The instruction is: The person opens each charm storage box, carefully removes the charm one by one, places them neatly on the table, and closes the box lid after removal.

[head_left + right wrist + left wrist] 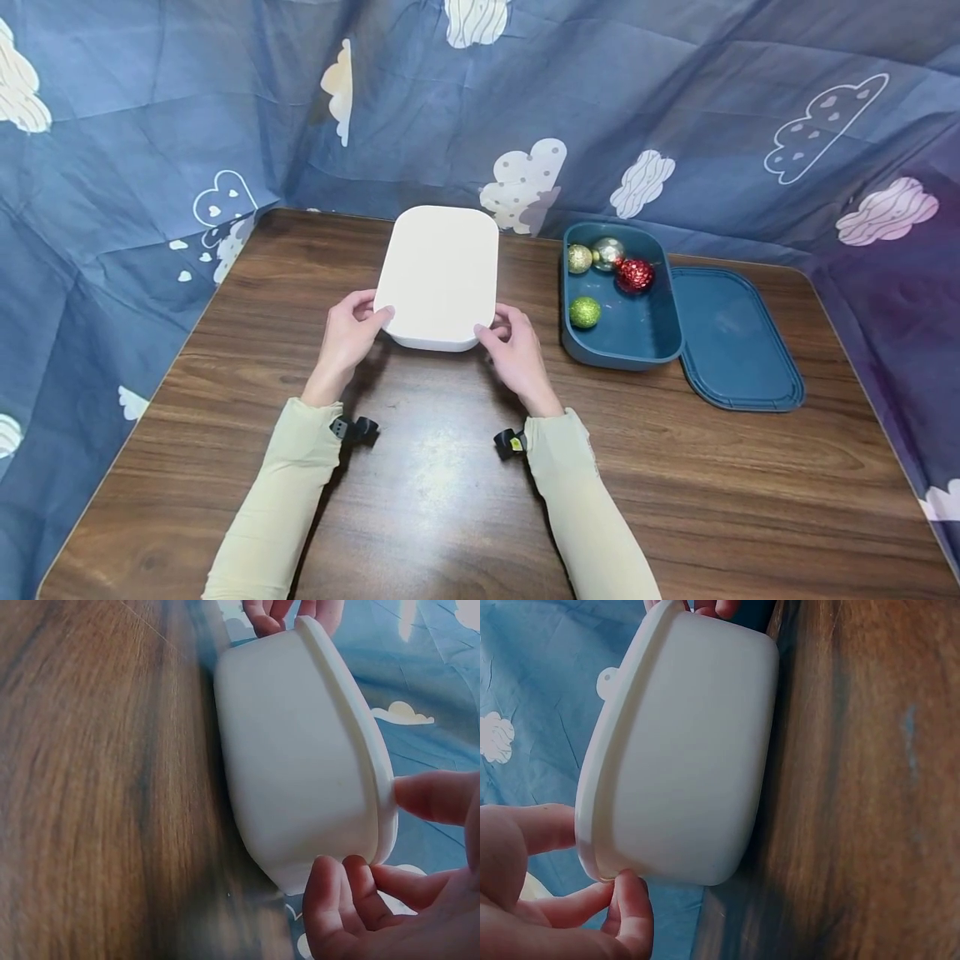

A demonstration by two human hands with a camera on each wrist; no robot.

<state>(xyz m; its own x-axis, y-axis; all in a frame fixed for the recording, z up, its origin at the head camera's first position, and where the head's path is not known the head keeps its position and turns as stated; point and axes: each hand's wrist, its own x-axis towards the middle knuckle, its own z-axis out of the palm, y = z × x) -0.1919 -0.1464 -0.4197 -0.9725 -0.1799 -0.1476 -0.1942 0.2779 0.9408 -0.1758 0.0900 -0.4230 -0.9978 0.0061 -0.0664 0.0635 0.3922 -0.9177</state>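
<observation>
A white lidded container stands on the table before me, its lid covering the top. My left hand holds the lid's near left corner, thumb on top and fingertips curled under the rim. At the near right corner, my right hand pinches the rim the same way, as the right wrist view shows with the fingertips against the container wall. A small white tab sticks out from the lid's edge. What lies inside the container is hidden.
To the right stands an open blue container holding a red ball, a green ball, a gold ball and a silver ball. Its blue lid lies beside it. A blue curtain hangs behind the wooden table.
</observation>
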